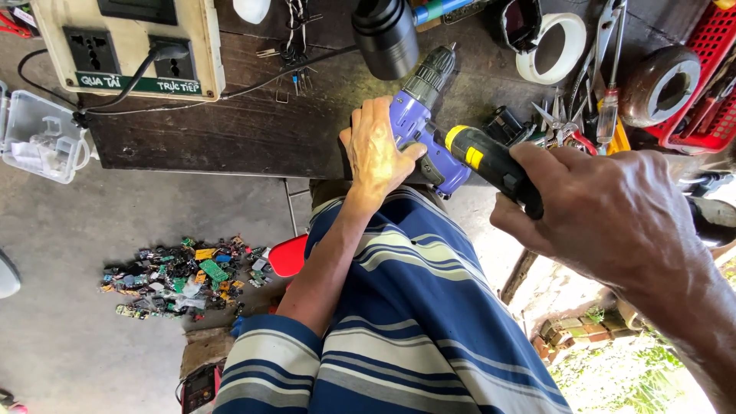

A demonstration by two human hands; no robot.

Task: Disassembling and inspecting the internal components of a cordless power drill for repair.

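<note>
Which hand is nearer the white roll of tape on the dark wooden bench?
Right. The right hand grips the black drill handle just below the white tape roll; the left hand rests on the purple drill body, farther left.

Person: navy short-sleeved shirt with cream and pale-blue horizontal stripes; forearms bare; left hand, right hand ungloved.

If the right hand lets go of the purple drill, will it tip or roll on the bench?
The purple drill probably tips toward its black handle, which overhangs the bench edge. It likely will not roll: its angled shape resists that.
</note>
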